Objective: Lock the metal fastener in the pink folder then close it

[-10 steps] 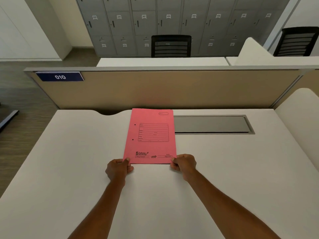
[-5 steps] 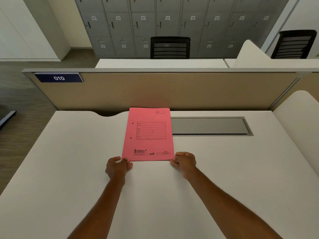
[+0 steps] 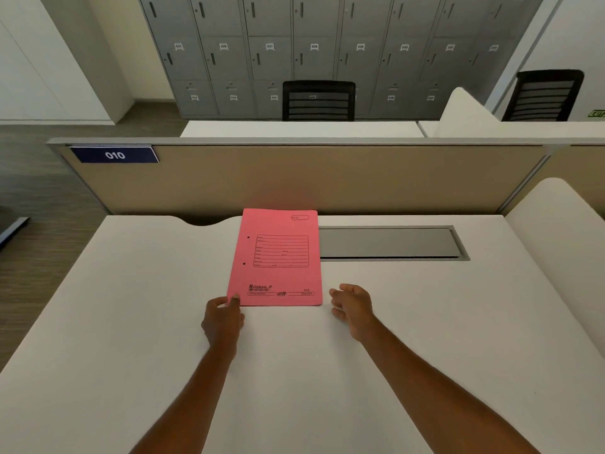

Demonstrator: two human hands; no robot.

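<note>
A pink folder [image 3: 276,258] lies closed and flat on the white desk [image 3: 131,322], printed cover up, its far edge near the partition. The metal fastener is hidden inside it. My left hand [image 3: 222,317] rests at the folder's near left corner, thumb on the cover, fingers curled by the edge. My right hand [image 3: 352,306] hovers just right of the near right corner, fingers loosely apart, touching nothing.
A grey cable hatch [image 3: 389,243] is set into the desk right of the folder. A beige partition [image 3: 311,178] with a blue "010" plate [image 3: 114,155] stands behind. Beyond it are black chairs [image 3: 318,100] and grey lockers [image 3: 314,44].
The folder slid a little away from me across the desk. My right hand let go of the near right corner and moved off to the right; the left hand stays at its corner.
</note>
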